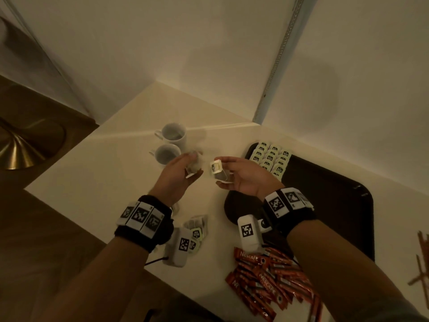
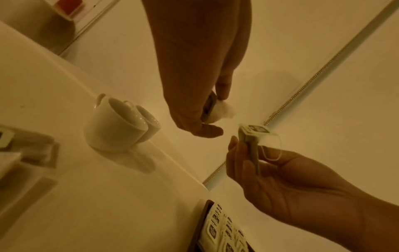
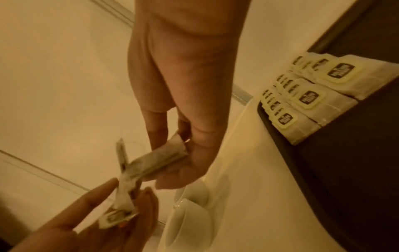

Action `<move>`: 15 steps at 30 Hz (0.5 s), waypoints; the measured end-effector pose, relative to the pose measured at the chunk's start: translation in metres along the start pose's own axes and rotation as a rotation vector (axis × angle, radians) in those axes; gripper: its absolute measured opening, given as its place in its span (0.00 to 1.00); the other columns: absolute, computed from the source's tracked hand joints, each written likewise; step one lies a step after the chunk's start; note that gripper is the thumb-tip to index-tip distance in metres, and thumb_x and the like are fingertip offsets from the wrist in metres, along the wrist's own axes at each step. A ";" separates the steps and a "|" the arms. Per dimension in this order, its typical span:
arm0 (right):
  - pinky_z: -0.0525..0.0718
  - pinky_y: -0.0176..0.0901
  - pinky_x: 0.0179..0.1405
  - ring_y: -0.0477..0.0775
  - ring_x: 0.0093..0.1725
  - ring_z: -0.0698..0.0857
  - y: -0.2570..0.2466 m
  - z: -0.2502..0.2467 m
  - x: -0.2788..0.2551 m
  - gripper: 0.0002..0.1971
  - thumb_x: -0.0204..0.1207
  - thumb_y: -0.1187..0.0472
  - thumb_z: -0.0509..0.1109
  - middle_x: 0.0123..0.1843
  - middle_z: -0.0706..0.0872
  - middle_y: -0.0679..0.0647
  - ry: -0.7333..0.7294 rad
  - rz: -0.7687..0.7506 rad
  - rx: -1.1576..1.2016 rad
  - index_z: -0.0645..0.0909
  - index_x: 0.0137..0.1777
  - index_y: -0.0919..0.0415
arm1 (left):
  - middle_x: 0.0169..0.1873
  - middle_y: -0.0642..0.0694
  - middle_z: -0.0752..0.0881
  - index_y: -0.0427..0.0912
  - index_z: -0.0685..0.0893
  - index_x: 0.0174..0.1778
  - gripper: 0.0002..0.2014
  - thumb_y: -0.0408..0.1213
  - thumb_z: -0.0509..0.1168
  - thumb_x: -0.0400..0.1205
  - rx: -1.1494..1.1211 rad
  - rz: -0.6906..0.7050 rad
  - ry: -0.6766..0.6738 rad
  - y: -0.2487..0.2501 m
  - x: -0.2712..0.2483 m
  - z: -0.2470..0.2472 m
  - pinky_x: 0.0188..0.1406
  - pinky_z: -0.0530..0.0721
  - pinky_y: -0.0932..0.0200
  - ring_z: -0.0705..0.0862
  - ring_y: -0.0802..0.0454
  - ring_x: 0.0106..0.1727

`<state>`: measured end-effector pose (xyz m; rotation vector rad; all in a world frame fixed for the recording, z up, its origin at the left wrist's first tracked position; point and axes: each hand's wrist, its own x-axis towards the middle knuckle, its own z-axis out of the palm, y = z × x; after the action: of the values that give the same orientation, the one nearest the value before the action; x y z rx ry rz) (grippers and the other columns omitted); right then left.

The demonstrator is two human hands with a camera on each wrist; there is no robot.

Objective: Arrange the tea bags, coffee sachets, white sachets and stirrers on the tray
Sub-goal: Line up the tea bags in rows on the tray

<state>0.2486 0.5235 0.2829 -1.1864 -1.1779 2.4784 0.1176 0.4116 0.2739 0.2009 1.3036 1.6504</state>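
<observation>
Both hands are raised above the table in front of the mugs, each with one tea bag. My left hand [image 1: 189, 169] pinches a pale tea bag [image 1: 195, 165] between thumb and fingers. My right hand [image 1: 226, 173] holds a second tea bag [image 3: 155, 163], whose square tag [image 1: 216, 168] faces up on a loop of string. A black tray [image 1: 329, 196] lies to the right, with rows of tagged tea bags [image 1: 271, 158] in its far left corner. Loose tea bags [image 1: 197, 225] lie near my left wrist. Red coffee sachets [image 1: 267, 277] are heaped by my right forearm. Wooden stirrers [image 1: 421, 259] lie at the right edge.
Two white mugs [image 1: 173, 145] stand side by side just beyond my left hand, close to the wall corner. The table's left edge [image 1: 69, 156] drops off to a wooden floor with a brass lamp base [image 1: 21, 147]. Walls close off the far side.
</observation>
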 end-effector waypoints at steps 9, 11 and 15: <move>0.86 0.38 0.36 0.51 0.40 0.84 0.004 0.002 -0.006 0.12 0.73 0.53 0.69 0.46 0.85 0.58 -0.056 -0.008 0.111 0.81 0.50 0.61 | 0.40 0.45 0.85 0.38 0.86 0.45 0.08 0.31 0.60 0.83 0.067 -0.037 -0.075 0.007 0.006 -0.004 0.30 0.79 0.69 0.78 0.55 0.36; 0.86 0.36 0.39 0.50 0.41 0.85 0.005 0.004 -0.006 0.06 0.76 0.67 0.68 0.47 0.84 0.58 -0.059 -0.051 0.067 0.80 0.51 0.62 | 0.45 0.40 0.86 0.34 0.83 0.48 0.11 0.29 0.55 0.83 -0.051 -0.063 -0.092 0.007 0.006 -0.004 0.42 0.85 0.61 0.82 0.50 0.42; 0.87 0.40 0.42 0.53 0.44 0.85 0.000 0.006 -0.006 0.08 0.79 0.74 0.62 0.47 0.85 0.59 -0.041 -0.110 0.041 0.80 0.50 0.64 | 0.56 0.32 0.84 0.29 0.80 0.56 0.11 0.24 0.55 0.82 0.002 -0.068 -0.145 0.007 0.003 -0.005 0.61 0.85 0.49 0.84 0.40 0.58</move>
<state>0.2484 0.5168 0.2886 -1.0365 -1.1636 2.4437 0.1089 0.4115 0.2762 0.2699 1.1899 1.5484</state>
